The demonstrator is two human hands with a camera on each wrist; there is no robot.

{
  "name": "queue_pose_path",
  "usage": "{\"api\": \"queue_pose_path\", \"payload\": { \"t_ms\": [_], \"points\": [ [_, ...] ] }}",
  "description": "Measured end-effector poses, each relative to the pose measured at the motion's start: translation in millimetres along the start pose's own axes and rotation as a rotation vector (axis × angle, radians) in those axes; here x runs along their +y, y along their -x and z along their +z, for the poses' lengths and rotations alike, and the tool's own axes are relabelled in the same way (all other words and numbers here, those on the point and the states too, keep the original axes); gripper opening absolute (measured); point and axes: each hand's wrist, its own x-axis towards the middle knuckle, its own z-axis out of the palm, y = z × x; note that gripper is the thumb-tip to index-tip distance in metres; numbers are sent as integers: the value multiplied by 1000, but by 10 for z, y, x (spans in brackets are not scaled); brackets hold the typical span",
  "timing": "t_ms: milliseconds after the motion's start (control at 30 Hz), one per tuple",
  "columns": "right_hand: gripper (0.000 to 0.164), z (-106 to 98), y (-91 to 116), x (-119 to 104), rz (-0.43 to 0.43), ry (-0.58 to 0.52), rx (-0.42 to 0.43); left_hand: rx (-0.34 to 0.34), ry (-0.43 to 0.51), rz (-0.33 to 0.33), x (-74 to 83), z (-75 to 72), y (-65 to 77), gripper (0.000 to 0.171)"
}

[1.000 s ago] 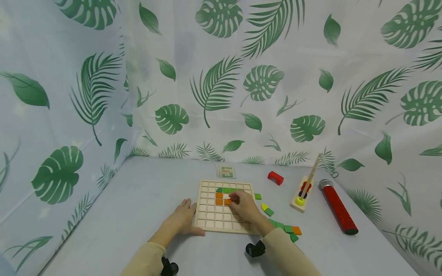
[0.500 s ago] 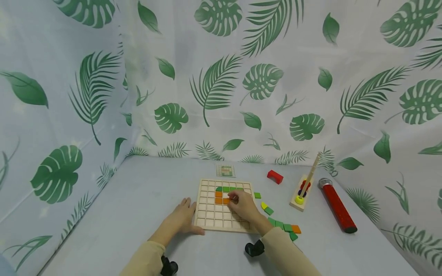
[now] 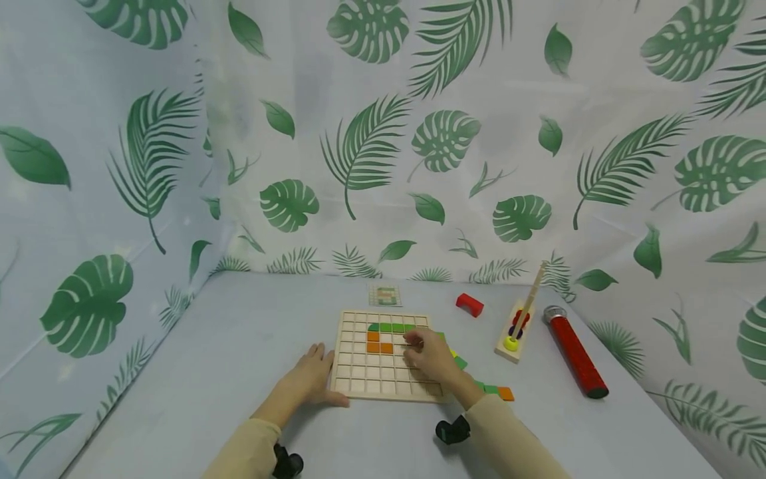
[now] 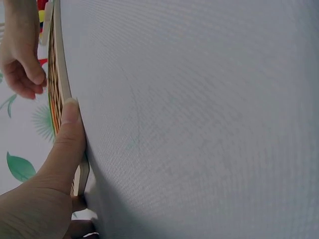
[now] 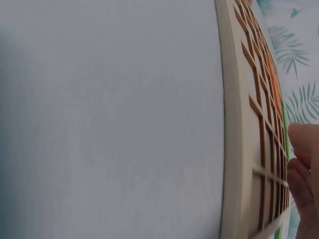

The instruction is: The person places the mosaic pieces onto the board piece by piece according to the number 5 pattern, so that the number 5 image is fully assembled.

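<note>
While a white curtain (image 3: 383, 159) printed with green leaves rises behind the back edge, the pale desk (image 3: 251, 319) spreads before you. Flat on it lies a gridded wooden board (image 3: 359, 379). Along the desk's right edge you have a red tube (image 3: 576, 354) with a silvery end, and towards the back right corner a wooden stand (image 3: 505, 355) with a tilted stick and red, dark and yellow beads. Your right hand (image 3: 432, 356) is over the board's right half, released, its fingers loosely bent; you cannot tell whether the fingertips touch the wood. Your left hand (image 3: 309, 377) is unclenched, thumb against the board's front edge, fingers beside its left edge. Near the desk's back edge lie a printed card (image 3: 385, 296) and, right of it, a red arched block (image 3: 469, 305). Inside the board, green tiles (image 3: 397, 328) line the second row from its back edge; in front sit orange tiles (image 3: 374, 347), one, then two side by side, just left of your right fingertips. Loose green tiles (image 3: 491, 389), a yellow tile (image 3: 453, 354) and a loose orange tile (image 3: 505, 394) lie off the board's right edge, some partly hidden behind your right arm.
</note>
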Motion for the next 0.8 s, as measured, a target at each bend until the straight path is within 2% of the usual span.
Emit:
{"api": "queue_pose_path", "payload": {
  "t_ms": [133,367,600,800],
  "points": [
    [24,-146,69,101,19,-22,23,-2,5,-2,5,-11,4,108],
    [27,-415,211,340,125,14,26,0,-2,-1,16,-19,-2,107],
    [27,-662,415,507,158,23,24,-5,4,0,41,-22,5,106],
    [29,-858,603,666,224,23,17,-7,18,-1,33,-31,21,106]
  ]
}}
